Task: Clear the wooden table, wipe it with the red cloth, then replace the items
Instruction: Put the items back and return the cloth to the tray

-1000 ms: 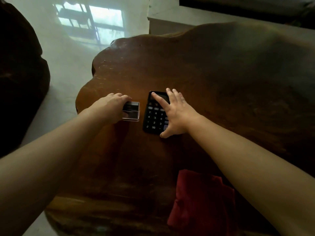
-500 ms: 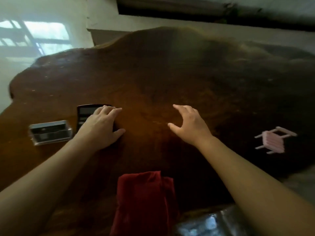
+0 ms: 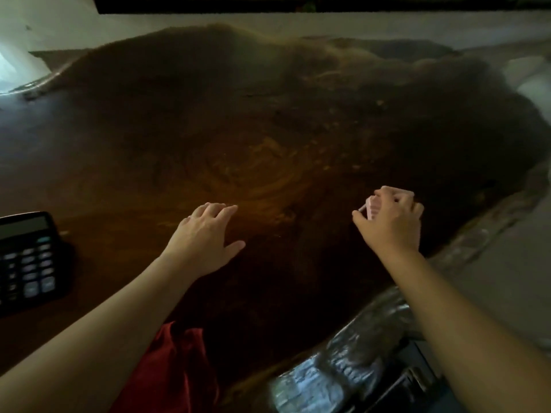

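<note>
A dark wooden table (image 3: 268, 129) with a wavy edge fills the view. A black calculator (image 3: 28, 260) lies flat at the left edge of the view. The red cloth (image 3: 176, 371) sits bunched at the near edge, partly under my left forearm. My left hand (image 3: 205, 236) hovers open just above the table's middle, holding nothing. My right hand (image 3: 390, 222) is closed around a small pink toy chair (image 3: 371, 205) near the table's right side; only a sliver of the chair shows between my fingers.
The table's glossy, irregular rim (image 3: 343, 362) curves along the near right. Pale floor (image 3: 507, 263) lies beyond it on the right. A dark band (image 3: 298, 3) runs along the top of the view.
The view has swung right. My right hand moved right and closed on the pink chair. My left hand left the calculator and moved toward the middle. The small clear box is out of view.
</note>
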A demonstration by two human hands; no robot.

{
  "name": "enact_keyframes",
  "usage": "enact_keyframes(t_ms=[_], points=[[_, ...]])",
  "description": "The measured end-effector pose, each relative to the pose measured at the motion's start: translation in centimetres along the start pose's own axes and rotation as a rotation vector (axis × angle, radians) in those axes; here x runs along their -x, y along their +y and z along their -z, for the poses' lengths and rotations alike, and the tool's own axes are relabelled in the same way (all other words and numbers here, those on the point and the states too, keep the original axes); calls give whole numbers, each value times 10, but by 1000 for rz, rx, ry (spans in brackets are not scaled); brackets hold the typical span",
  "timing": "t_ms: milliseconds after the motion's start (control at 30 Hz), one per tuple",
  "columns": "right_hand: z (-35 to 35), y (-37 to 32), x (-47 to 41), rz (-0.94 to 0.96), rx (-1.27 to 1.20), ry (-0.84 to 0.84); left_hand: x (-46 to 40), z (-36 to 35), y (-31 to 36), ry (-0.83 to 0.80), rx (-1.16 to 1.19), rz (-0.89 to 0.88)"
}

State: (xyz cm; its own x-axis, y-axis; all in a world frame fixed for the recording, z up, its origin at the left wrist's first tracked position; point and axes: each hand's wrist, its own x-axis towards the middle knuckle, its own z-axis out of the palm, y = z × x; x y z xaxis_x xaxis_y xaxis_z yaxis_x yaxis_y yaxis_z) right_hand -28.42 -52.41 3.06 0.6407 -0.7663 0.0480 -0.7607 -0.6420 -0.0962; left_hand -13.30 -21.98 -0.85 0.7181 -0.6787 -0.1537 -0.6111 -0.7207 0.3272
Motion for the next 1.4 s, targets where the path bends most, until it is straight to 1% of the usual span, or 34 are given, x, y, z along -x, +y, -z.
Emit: enact_keyframes(t_ms=[133,300,467,600,733,933,1133,1233,1400], points=[[-17,30,-6,-102,-12,-44,-19,-13,28,-36,-4,-26],[-33,45,-9,-133,-222,-69,-22,-27,41,-51,7,-32],[-36,42,-5,-102,-302,-30,-10,-25,28,-57,27,-7],[-30,23,4,-37,-324,5,9,-15,8,-25,30,26],[-29,-19,19,70,-339,27,39,-2,-24,11,32,81],[-33,-124,60,238,-403,12,102,16,-83,68,24,205],[-44,-235,124,425,-481,-43,172,29,-144,91,54,356],[-52,-278,156,518,-501,-86,203,32,-169,105,79,425],[-67,-337,196,637,-460,-126,247,28,-200,134,91,517]])
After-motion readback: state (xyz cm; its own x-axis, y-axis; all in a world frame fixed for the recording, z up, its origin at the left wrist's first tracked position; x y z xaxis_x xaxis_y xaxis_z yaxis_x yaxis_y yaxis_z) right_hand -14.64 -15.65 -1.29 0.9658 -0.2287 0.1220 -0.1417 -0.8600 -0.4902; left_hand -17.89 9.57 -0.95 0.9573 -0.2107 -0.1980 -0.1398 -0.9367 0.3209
